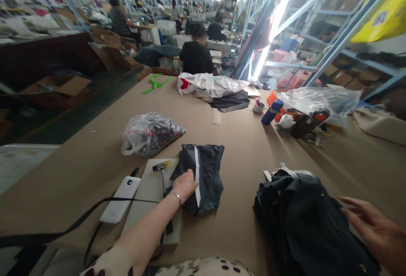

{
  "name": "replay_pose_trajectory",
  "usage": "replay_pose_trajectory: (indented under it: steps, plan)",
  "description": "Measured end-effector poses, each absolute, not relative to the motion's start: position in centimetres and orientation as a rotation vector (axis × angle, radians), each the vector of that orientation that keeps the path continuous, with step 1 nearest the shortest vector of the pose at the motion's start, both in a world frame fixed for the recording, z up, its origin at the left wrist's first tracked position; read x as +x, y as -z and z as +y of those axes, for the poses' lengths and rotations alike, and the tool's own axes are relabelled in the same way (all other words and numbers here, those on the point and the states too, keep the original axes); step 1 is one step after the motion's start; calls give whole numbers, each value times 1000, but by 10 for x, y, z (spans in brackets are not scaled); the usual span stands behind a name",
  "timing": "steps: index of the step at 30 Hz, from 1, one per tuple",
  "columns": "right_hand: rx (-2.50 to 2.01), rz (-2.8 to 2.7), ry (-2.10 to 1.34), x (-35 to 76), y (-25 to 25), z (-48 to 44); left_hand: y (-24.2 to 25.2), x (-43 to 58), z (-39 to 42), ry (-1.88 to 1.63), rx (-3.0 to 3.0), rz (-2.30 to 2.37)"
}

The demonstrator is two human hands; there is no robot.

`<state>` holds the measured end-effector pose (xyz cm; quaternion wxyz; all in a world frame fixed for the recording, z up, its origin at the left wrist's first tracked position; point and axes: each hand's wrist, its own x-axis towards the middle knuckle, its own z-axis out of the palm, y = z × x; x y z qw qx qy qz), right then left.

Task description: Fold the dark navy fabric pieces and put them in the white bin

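A dark grey-blue cloth piece point(211, 178) with a white strip point(197, 174) along it lies folded on the table in front of me. My left hand point(184, 186) rests on it, fingers drawn together at the cloth beside the strip; the fingertips are partly hidden. To the right sits a thick heap of dark cloth point(298, 221) with white tape ends at its top. Against its right side, my right hand point(369, 221) is open with fingers stretched out. Left of the cloth piece, a small hammer point(163, 178) lies on a white board point(142, 204), partly under my left forearm.
A white power bank point(120, 200) and black strap point(85, 216) lie at left. Beyond are a clear plastic bag point(149, 134), a wrapped bundle point(212, 84), a blue flask point(272, 112) and a dark bottle point(309, 123). A person point(196, 56) sits past the table's far end.
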<state>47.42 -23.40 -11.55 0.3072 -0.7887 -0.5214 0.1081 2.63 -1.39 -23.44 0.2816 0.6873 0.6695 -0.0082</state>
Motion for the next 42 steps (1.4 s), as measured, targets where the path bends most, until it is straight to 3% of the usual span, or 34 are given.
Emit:
replay_pose_trajectory:
  steps: [5,12,16,18,23,29,33,42]
  plan:
    - [-1680,-1927,-571,322,138,-148,224,24,-10,15,1860,1684]
    - [-1248,-2598,28,235,137,-64,147,21,-38,-200,1691,1004]
    - [-886,-2842,13,225,105,-50,114,23,-53,-187,1604,850]
    - [-984,-2912,-75,229,91,-46,105,18,-58,-368,1652,1003]
    - [-1628,-2400,-267,262,65,-35,94,-7,-66,-1144,1621,1559]
    - [-1673,-1931,-558,269,62,-57,115,28,-75,-827,941,1217]
    - [-1625,-1891,-701,249,90,-86,129,69,-75,-846,664,910]
    - [-1444,-1268,-1207,257,144,-105,116,92,-84,-661,667,759]
